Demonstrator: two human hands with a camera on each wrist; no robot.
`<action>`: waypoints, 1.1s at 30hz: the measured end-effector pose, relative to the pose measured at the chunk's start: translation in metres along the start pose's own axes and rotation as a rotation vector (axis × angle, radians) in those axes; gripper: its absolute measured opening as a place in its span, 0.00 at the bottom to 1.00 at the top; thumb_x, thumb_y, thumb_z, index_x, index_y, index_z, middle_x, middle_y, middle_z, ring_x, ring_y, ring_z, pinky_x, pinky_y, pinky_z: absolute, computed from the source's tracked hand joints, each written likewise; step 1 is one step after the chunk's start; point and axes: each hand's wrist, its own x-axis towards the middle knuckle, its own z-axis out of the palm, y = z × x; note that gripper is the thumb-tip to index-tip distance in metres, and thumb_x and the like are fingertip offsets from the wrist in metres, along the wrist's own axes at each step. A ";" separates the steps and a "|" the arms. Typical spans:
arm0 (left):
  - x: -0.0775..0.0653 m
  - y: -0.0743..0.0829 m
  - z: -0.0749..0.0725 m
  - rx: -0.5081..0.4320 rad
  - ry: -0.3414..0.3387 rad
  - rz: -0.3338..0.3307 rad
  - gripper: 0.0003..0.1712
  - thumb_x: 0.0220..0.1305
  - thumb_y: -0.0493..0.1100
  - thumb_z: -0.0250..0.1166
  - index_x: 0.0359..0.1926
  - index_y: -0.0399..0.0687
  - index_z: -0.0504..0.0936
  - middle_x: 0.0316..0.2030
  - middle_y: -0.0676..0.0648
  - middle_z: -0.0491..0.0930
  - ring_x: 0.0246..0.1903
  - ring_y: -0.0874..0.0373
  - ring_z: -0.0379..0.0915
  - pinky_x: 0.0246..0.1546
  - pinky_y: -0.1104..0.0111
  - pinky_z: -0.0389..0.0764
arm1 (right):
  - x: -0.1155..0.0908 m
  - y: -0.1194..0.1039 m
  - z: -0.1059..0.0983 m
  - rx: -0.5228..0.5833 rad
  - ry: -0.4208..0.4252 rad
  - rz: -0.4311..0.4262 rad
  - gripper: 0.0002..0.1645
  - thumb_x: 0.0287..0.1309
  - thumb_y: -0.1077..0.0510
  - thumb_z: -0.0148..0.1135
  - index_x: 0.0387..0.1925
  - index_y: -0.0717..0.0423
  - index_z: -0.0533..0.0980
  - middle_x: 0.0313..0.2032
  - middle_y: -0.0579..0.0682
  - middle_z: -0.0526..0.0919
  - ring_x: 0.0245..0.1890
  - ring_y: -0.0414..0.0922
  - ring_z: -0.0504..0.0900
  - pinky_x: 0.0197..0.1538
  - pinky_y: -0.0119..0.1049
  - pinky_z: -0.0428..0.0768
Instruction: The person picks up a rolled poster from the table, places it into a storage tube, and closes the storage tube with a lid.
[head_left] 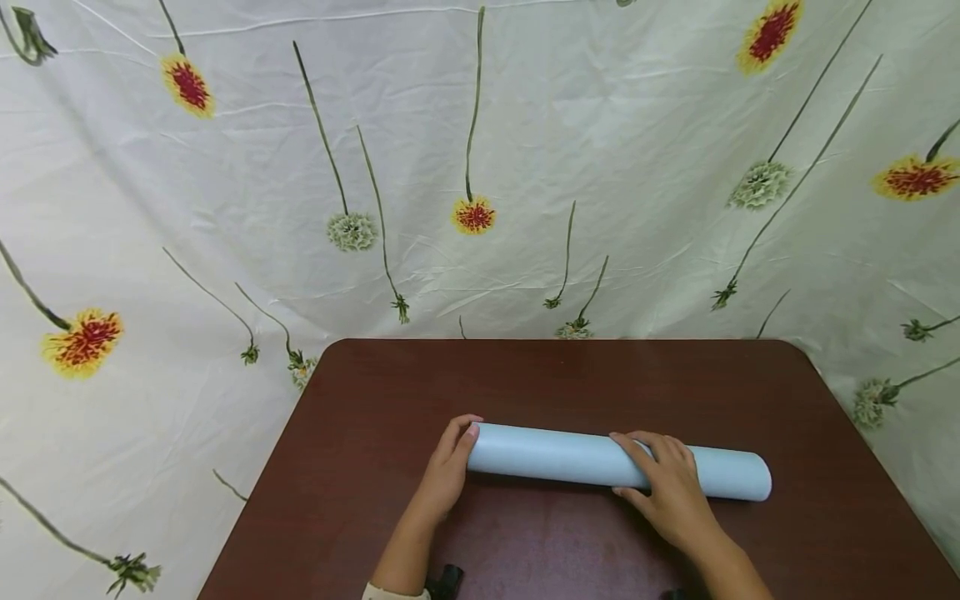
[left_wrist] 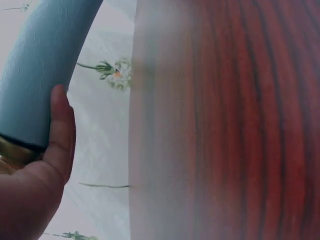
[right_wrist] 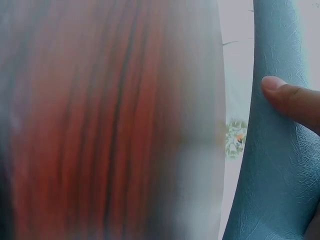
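A long light-blue roll (head_left: 551, 454) with a finely creased, leather-like surface lies crosswise over the brown table, its right end a little nearer the front. My left hand (head_left: 444, 471) grips its left end, thumb in front and fingers over the far side. In the left wrist view, that hand's thumb (left_wrist: 61, 120) lies along the roll (left_wrist: 42, 65) beside its dark end rim. Right of the middle, my right hand (head_left: 667, 483) holds the roll from above, fingers spread over it and thumb at the near side. The right wrist view shows one fingertip (right_wrist: 274, 84) pressed against the blue surface (right_wrist: 270, 165).
The dark brown table (head_left: 420, 375) has rounded far corners. Behind it and along both sides hangs a white cloth (head_left: 525, 108) printed with flowers and stems. A black strap piece (head_left: 447, 581) shows by the left wrist at the bottom.
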 end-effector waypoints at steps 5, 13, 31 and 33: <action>0.001 0.003 0.004 -0.035 -0.024 -0.037 0.23 0.79 0.60 0.46 0.63 0.56 0.72 0.54 0.37 0.75 0.40 0.51 0.74 0.38 0.56 0.80 | 0.000 -0.003 0.003 -0.003 -0.002 -0.005 0.54 0.31 0.57 0.87 0.66 0.44 0.74 0.55 0.52 0.79 0.55 0.56 0.75 0.63 0.59 0.60; 0.000 0.001 0.009 0.069 -0.001 -0.020 0.26 0.70 0.62 0.61 0.63 0.61 0.72 0.53 0.39 0.75 0.35 0.54 0.75 0.29 0.57 0.82 | -0.001 -0.005 0.005 -0.009 -0.002 -0.006 0.55 0.30 0.57 0.87 0.66 0.43 0.74 0.55 0.53 0.78 0.55 0.57 0.75 0.62 0.59 0.61; -0.002 0.000 0.012 0.004 0.045 0.032 0.17 0.72 0.54 0.60 0.55 0.54 0.72 0.52 0.42 0.71 0.40 0.53 0.72 0.38 0.62 0.74 | -0.001 -0.010 0.011 -0.017 0.026 -0.003 0.55 0.27 0.57 0.88 0.65 0.44 0.75 0.54 0.54 0.78 0.54 0.56 0.75 0.61 0.58 0.61; -0.003 0.001 0.012 -0.006 0.046 0.020 0.17 0.72 0.53 0.59 0.55 0.53 0.72 0.52 0.42 0.71 0.39 0.53 0.72 0.36 0.62 0.74 | -0.001 -0.010 0.012 -0.018 0.029 -0.004 0.55 0.27 0.57 0.88 0.64 0.44 0.75 0.54 0.54 0.78 0.54 0.56 0.76 0.61 0.58 0.61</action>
